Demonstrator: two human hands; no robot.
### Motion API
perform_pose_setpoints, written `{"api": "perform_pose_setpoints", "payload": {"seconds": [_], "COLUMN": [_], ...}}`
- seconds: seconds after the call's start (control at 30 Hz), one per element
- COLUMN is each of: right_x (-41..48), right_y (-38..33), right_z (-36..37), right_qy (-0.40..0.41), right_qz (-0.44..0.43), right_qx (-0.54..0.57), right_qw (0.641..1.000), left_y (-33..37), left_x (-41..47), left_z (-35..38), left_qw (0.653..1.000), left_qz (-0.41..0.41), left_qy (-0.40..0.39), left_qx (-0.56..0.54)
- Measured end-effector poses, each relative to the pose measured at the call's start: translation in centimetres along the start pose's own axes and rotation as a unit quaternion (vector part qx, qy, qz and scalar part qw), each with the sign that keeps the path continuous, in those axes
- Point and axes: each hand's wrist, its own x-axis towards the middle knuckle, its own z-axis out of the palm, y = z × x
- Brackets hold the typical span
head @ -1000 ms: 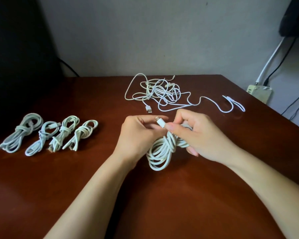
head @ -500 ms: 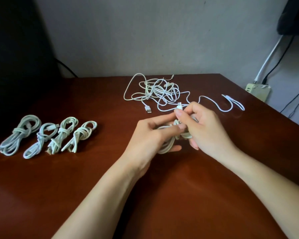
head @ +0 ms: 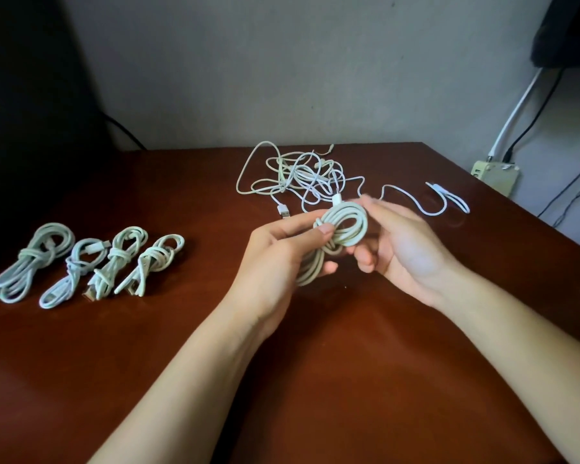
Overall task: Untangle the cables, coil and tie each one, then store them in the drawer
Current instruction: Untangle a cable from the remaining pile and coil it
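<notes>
A coiled white cable (head: 345,226) is held above the brown table (head: 168,370), centre right. My left hand (head: 275,252) grips its lower strands, with the thumb pressed on the loop. My right hand (head: 406,252), palm turned toward me and slightly blurred, curls its fingers round the right side of the loop. A small white plug sticks up at the top of the coil. Behind the hands lies a tangle of white cables (head: 302,175), with one strand trailing right to a folded end (head: 449,199). No drawer is in view.
Several tied white cable bundles (head: 91,262) lie in a row at the table's left. A USB plug (head: 283,211) from the tangle lies just behind my left hand. A beige power strip (head: 496,172) with wall cables sits off the table's right edge. A dark object stands at far left.
Both hands have lifted the coil and turned it. My right hand rolled palm-up, so the loop now faces me with the plug end at its top.
</notes>
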Motion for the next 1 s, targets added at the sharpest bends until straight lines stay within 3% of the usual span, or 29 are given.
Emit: {"api": "perform_pose_setpoints", "payload": {"seconds": [0.23, 0.57, 0.8, 1.0], "right_x": [-0.1, -0.2, -0.2, -0.1], "right_y": [-0.2, 0.5, 0.5, 0.6], "right_z": [-0.2, 0.0, 0.1, 0.0], "right_qy": [-0.052, -0.063, -0.046, -0.078], "right_qz": [0.048, -0.046, -0.068, -0.055], "right_qx": [-0.059, -0.224, -0.185, -0.165], "right_qw": [0.996, 0.971, 0.979, 0.982], "left_y": [0.3, -0.4, -0.6, -0.4], "left_x": [0.3, 0.3, 0.2, 0.4], "left_z": [-0.1, 0.6, 1.3, 1.1], "left_qw": [0.999, 0.999, 0.995, 0.984], "left_qz": [-0.008, 0.031, 0.024, -0.037], "left_qy": [-0.011, 0.027, 0.065, 0.084], "left_qx": [-0.031, -0.004, -0.074, -0.151]}}
